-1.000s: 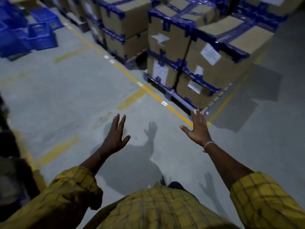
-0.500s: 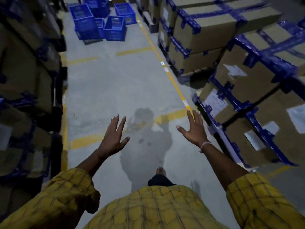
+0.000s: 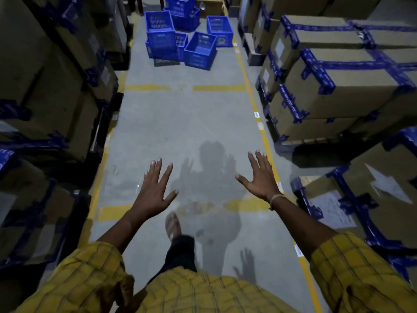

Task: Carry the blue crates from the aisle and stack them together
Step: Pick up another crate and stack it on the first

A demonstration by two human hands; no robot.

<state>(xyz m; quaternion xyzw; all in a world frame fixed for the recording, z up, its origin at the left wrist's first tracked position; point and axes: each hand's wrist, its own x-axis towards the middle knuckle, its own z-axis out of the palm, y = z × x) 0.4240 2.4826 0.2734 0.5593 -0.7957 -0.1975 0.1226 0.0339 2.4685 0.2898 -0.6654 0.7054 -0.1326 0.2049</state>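
Note:
Several blue plastic crates (image 3: pixel 181 35) stand in a loose cluster on the floor at the far end of the aisle; the nearest one (image 3: pixel 200 51) sits tilted, another (image 3: pixel 220 30) stands apart on the right. My left hand (image 3: pixel 155 188) and my right hand (image 3: pixel 259 177) are stretched out in front of me with fingers spread, holding nothing, well short of the crates.
Stacked cardboard boxes (image 3: pixel 338 86) bound with blue tape line the right side on pallets, and dark shelving with boxes (image 3: pixel 49 91) lines the left. Yellow floor lines (image 3: pixel 250 96) mark the grey concrete aisle between them. My foot (image 3: pixel 173 224) steps forward.
The view has swung left to face down the aisle, and the crates now sit straight ahead and nearer. Both hands stay spread and empty.

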